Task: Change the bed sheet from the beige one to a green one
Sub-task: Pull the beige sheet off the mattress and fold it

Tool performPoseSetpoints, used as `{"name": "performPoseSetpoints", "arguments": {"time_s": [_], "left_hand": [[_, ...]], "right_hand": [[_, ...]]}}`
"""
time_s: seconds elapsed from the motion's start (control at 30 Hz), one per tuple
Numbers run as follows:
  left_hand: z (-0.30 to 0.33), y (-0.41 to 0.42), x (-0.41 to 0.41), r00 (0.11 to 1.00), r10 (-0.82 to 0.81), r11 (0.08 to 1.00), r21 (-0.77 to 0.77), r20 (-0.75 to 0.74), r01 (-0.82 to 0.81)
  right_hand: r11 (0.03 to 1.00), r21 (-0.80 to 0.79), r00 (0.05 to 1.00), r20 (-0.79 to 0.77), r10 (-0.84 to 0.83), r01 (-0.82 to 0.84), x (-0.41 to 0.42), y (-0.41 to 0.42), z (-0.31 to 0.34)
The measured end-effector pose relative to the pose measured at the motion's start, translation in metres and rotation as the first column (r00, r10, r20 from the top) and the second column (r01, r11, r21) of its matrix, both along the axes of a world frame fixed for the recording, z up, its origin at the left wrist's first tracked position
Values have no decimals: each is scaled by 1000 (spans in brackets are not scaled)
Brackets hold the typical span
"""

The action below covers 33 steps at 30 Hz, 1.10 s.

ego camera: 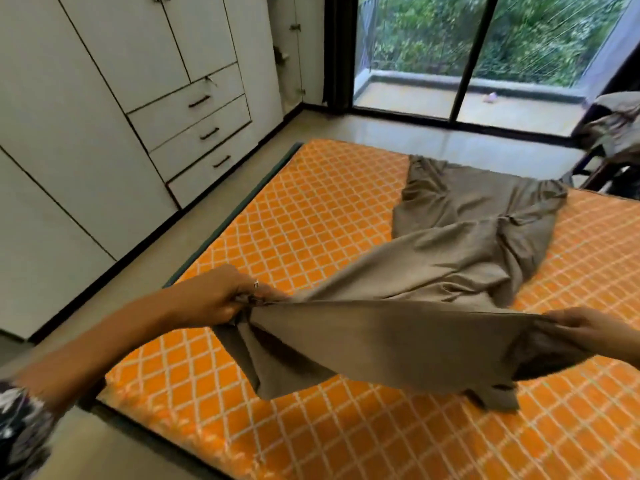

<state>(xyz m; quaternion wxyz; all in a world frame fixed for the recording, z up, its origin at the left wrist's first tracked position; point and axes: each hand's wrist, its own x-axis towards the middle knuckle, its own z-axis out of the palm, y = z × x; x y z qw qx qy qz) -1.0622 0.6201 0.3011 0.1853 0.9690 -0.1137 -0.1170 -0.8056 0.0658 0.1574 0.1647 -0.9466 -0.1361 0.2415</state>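
Left hand: the left hand (221, 296) is nearest the camera's left, fingers curled round a bunched corner of the sheet, held just above the mattress edge.
Right hand: the right hand (588, 329) sits at the right margin, fingers pinching the opposite end of the same raised hem; partly blurred, but the cloth plainly gathers into it.
Task item: the beige sheet (450, 271) is off the corners and lies loose; its near edge is stretched taut between the two hands, with a fold hanging below it.
Lie of the sheet: from the gripped hem the cloth runs away from the person and slightly rightward, its long axis pointing toward the far right corner of the bed, where the tail end rests crumpled on the surface.
Support: the orange mattress (311, 209), white lattice print, is bare on all visible sides of the sheet.
Nearer hand: judged, both hands share the hem evenly; the right lies closer to the line of the trailing cloth.
Stage: judged, removal nearly complete; gathering or folding remains. No green sheet identified in view.
Risk: judged, the far tail may drag or snag as it is drawn in.
Far field: white wardrobe (156, 98) to the left; glass balcony door (467, 57) beyond; bundled cloth on a chair (616, 129) at right.
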Motion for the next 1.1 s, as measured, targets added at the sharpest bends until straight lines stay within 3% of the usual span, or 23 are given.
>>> {"name": "performPoseSetpoints", "arguments": {"time_s": [0.1,0.2,0.27,0.33,0.4,0.47,0.5,0.57,0.63,0.7,0.8,0.93,1.03,1.1], "left_hand": [[-12,-18,-26,996,-91,996,4,23,91],[-15,-39,-44,959,-234,969,123,160,216],[-18,-43,-52,948,-268,958,149,174,243],[-15,-46,-55,941,-276,958,136,193,253],[-9,-53,-55,934,-287,954,154,214,258],[-7,-62,-56,918,-309,942,214,247,260],[-7,-66,-56,910,-334,929,252,246,272],[-6,-74,-54,881,-403,888,339,249,310],[0,-83,-47,846,-477,834,427,237,350],[9,-91,-40,833,-517,794,472,196,382],[16,-97,-31,831,-528,781,485,175,394],[25,-99,-25,827,-544,757,506,140,413],[32,-98,-23,849,-506,770,524,152,364],[38,-96,-21,863,-479,799,486,162,353]], "right_hand": [[999,18,991,128,-43,41,3,33,17],[958,266,929,319,-190,105,2,83,34],[938,328,887,393,-244,113,6,103,38],[963,248,912,361,-194,107,18,114,33],[999,-12,986,162,-38,40,22,126,26],[941,-294,986,-38,162,-166,17,141,20],[900,-336,961,-69,269,-276,11,152,20],[898,-194,915,4,405,-396,-8,181,24],[828,105,834,99,543,-551,-36,217,38],[609,367,679,89,729,-703,-75,253,70],[330,515,389,7,921,-791,-121,287,106],[271,381,219,-174,960,-884,-132,304,119],[264,170,219,-244,945,-949,-116,307,125],[216,-71,227,-264,938,-974,-103,303,117]]}}
